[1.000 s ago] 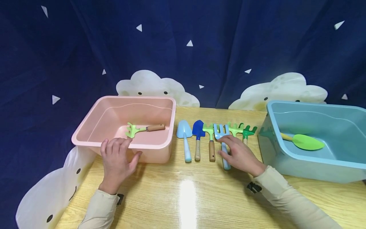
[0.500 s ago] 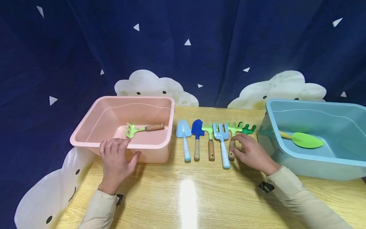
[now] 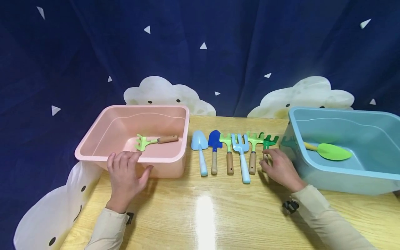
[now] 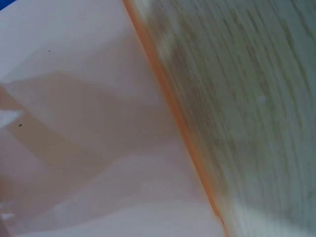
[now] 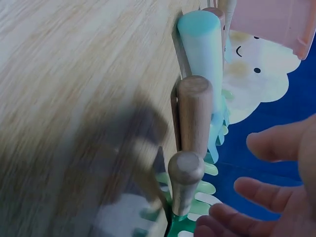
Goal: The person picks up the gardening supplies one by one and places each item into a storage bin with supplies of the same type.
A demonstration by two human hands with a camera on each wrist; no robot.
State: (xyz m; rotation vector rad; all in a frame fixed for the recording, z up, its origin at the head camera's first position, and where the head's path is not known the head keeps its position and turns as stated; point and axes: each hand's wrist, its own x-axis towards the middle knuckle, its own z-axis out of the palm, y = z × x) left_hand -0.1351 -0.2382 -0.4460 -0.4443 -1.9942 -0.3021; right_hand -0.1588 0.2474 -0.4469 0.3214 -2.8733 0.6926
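Note:
My left hand (image 3: pixel 126 177) rests on the front rim of the pink bin (image 3: pixel 164 160), fingers over the edge and thumb spread along the outside. Inside that bin lies a light green hand rake (image 3: pixel 143 142) with a brown handle. Close by the wooden handle of a dark green hand rake (image 3: pixel 270 140), at the right end of a row of tools, hovers my right hand (image 3: pixel 281 168). In the right wrist view its fingers (image 5: pixel 261 193) are spread beside that handle (image 5: pixel 185 170), holding nothing. The left wrist view shows the bin's wall (image 4: pixel 89 123) and no fingers clearly.
Left of the dark green rake lie two light green rakes (image 3: pixel 252 158), a light blue fork (image 3: pixel 243 159), a dark blue shovel (image 3: pixel 214 140) and a light blue trowel (image 3: pixel 199 141). A blue bin (image 3: pixel 340 180) with a green trowel (image 3: pixel 334 152) stands at the right.
My right hand has moved right along the row, from over the light blue fork to the dark green rake. My left hand stays on the pink bin's rim.

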